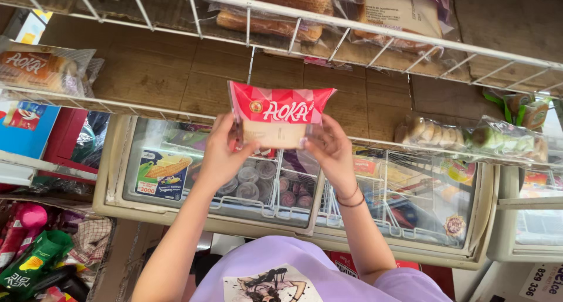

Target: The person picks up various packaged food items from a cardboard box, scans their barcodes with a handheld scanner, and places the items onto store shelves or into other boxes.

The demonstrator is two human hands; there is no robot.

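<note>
Wire shelf (410, 41) | bread packet (275, 117) upright, red top up | 2 hands (218, 152) grip sides

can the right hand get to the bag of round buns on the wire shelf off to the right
Probably yes, but not freely: the right hand is gripping the red and white snack packet with the left hand. The bag of round buns lies uncovered on the wire shelf, with nothing between.

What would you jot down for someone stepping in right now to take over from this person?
Left hand and right hand together hold up a red-topped snack packet, one at each side. It hangs in front of the wire shelf, above the glass-topped chest freezer. The packet is not resting on any shelf. More wrapped bread and rolls lie on the shelves around.
</note>
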